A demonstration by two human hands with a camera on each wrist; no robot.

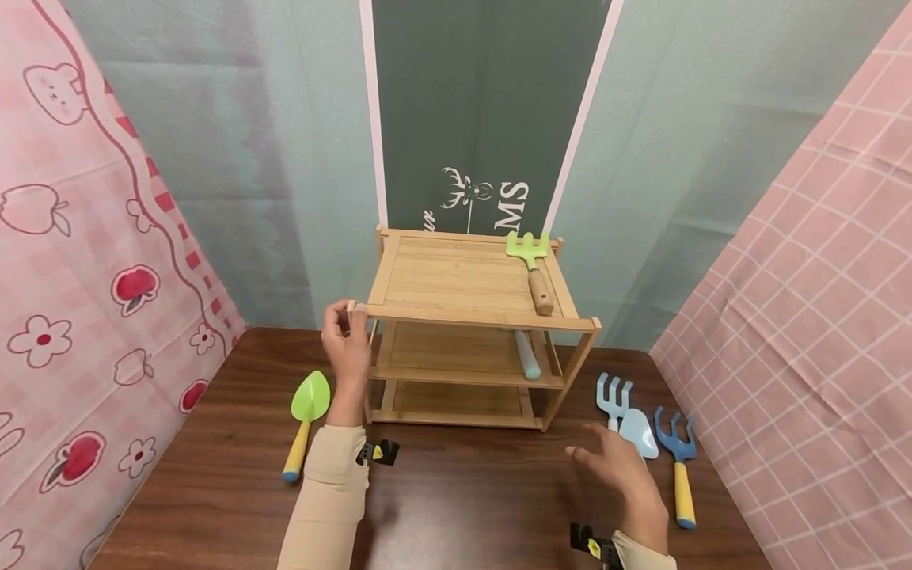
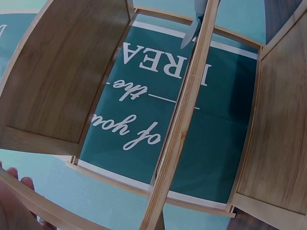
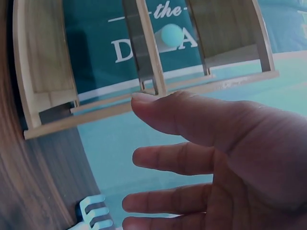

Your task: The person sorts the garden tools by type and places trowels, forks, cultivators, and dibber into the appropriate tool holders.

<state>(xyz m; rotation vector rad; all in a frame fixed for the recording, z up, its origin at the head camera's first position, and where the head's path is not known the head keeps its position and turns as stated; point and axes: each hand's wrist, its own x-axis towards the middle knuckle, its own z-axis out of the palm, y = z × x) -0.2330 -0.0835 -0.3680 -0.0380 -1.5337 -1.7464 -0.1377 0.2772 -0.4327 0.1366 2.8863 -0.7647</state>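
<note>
My left hand point(image 1: 347, 348) grips the front left corner of a three-tier wooden shelf point(image 1: 456, 277); in the left wrist view its fingers point(image 2: 26, 183) curl around the rail. The right hand point(image 1: 616, 467) hovers over the table with extended fingers, holding nothing. Beside it lie a light blue hand fork point(image 1: 614, 400) and a light blue trowel point(image 1: 636, 431), their handles hidden by the hand. A green hand rake point(image 1: 528, 249) with a wooden handle rests on the top tier, at the right. On the middle tier lies a tool whose pale blue handle point(image 1: 528, 356) sticks out.
Left of the shelf, a green trowel point(image 1: 309, 400) with a yellow handle lies on the dark wooden table point(image 1: 456, 491). A dark blue hand fork point(image 1: 682, 475) with a yellow handle is at the far right. Fabric curtains point(image 1: 805, 301) stand around the sides and back.
</note>
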